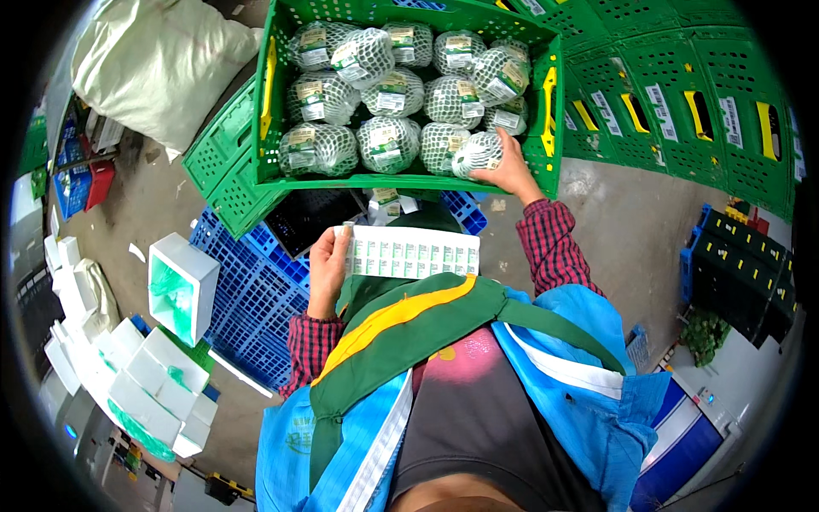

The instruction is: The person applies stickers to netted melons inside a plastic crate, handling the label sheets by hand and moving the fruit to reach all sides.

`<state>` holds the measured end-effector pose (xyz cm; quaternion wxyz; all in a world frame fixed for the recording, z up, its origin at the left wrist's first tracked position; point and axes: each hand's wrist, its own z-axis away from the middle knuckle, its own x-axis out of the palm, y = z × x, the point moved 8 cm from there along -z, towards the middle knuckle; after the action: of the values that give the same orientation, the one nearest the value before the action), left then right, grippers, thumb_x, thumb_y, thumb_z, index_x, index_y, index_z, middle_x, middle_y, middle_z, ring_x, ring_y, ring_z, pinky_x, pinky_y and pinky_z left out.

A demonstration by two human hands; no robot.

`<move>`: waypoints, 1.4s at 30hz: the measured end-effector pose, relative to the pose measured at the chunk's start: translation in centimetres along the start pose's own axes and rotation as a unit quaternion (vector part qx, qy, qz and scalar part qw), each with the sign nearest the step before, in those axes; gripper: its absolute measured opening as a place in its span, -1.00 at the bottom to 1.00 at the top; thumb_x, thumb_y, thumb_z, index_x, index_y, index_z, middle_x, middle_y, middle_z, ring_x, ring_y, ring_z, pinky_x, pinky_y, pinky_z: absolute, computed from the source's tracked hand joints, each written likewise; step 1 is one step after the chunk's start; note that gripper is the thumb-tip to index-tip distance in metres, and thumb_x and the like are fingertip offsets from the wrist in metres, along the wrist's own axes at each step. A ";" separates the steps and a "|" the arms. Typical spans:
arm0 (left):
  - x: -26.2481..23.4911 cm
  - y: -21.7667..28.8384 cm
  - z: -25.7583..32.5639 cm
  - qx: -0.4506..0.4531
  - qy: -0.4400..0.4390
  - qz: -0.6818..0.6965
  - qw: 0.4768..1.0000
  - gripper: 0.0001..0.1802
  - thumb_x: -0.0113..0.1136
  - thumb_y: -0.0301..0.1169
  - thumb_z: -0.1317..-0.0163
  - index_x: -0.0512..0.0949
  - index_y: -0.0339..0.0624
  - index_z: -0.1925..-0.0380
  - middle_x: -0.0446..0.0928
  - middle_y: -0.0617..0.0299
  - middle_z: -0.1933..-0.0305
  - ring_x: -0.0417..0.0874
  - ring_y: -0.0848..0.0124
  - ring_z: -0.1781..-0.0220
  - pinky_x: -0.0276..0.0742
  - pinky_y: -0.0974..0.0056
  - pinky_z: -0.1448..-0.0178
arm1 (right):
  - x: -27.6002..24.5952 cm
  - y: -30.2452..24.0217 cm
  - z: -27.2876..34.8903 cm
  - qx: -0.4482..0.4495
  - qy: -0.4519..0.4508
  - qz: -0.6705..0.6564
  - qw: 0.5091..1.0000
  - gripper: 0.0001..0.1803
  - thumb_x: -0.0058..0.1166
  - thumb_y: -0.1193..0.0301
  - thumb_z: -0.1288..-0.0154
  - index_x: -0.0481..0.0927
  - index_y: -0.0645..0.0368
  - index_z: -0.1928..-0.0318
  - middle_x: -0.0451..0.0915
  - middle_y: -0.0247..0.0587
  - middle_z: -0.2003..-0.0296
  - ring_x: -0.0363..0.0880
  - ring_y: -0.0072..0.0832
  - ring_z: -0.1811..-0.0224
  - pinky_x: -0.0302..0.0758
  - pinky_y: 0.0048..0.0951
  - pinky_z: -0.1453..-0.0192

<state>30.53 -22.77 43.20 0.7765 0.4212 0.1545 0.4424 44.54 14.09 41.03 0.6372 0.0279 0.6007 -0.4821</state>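
Note:
A green plastic crate in front of me holds several round items in white foam netting, each with a printed label. What is inside the netting I cannot make out. At the crate's near right corner, my right hand is closed around one foam-netted round item, which sits higher than its neighbours. Between my left thumb and fingers is the end of a white sheet of small green-and-white stickers. My left hand keeps this sheet flat in front of my apron, just below the crate.
Stacked green crates with yellow handles stand at the far right. A blue plastic pallet lies on the left, beside white foam boxes. A large pale sack is at the upper left, and black crates stand at right.

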 end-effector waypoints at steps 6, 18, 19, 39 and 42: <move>-0.8 0.4 1.3 0.013 0.033 -0.005 0.999 -0.73 0.06 -0.23 -0.41 0.56 -0.22 0.28 0.55 0.43 0.42 0.45 0.70 0.43 0.36 0.52 0.34 | -1.1 2.1 -2.4 0.128 -0.063 -0.339 0.930 0.06 0.53 0.28 0.18 0.17 0.32 -0.31 0.48 -0.03 -0.08 0.51 -0.34 -0.07 0.46 -0.37 -0.14; -2.4 0.9 3.2 0.072 0.102 0.030 0.992 -0.72 -0.15 -0.28 -0.49 0.49 -0.24 0.16 0.51 0.38 0.28 0.44 0.67 0.26 0.39 0.51 0.15 | 10.1 -22.5 -7.8 -0.199 -0.047 0.091 0.975 0.19 0.48 -0.05 0.31 0.16 0.10 -0.34 0.24 0.08 -0.24 0.17 0.05 -0.32 0.25 0.07 -0.31; -2.6 0.8 3.2 0.079 0.115 0.030 0.990 -0.72 -0.14 -0.28 -0.49 0.49 -0.24 0.18 0.51 0.39 0.29 0.43 0.68 0.27 0.38 0.51 0.15 | 10.2 -22.0 -8.5 -0.188 -0.042 0.094 0.977 0.24 0.47 -0.08 0.33 0.12 0.10 -0.37 0.19 0.10 -0.29 0.13 0.05 -0.35 0.23 0.09 -0.32; 0.3 4.5 0.2 0.127 0.057 -0.073 0.988 -0.69 -0.04 -0.27 -0.45 0.53 -0.30 0.29 0.44 0.42 0.46 0.36 0.65 0.38 0.34 0.45 0.29 | 6.9 -28.0 3.4 -0.317 -0.276 -0.199 0.885 -0.86 0.23 0.44 -0.09 0.62 0.19 0.31 0.56 -0.13 0.39 0.59 -0.24 0.34 0.51 -0.31 0.22; 0.0 3.0 -0.5 0.086 0.066 -0.028 0.994 -0.66 -0.04 -0.24 -0.45 0.56 -0.31 0.28 0.47 0.42 0.45 0.38 0.66 0.38 0.35 0.46 0.28 | 6.3 -27.7 4.0 -0.306 -0.260 -0.210 0.891 -0.88 0.21 0.46 -0.11 0.60 0.23 0.34 0.56 -0.12 0.41 0.58 -0.22 0.35 0.50 -0.32 0.23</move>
<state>28.58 -21.75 45.29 0.7374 0.4518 0.2547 0.4327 28.37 -6.81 52.23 0.6314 -0.4219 0.5229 -0.3871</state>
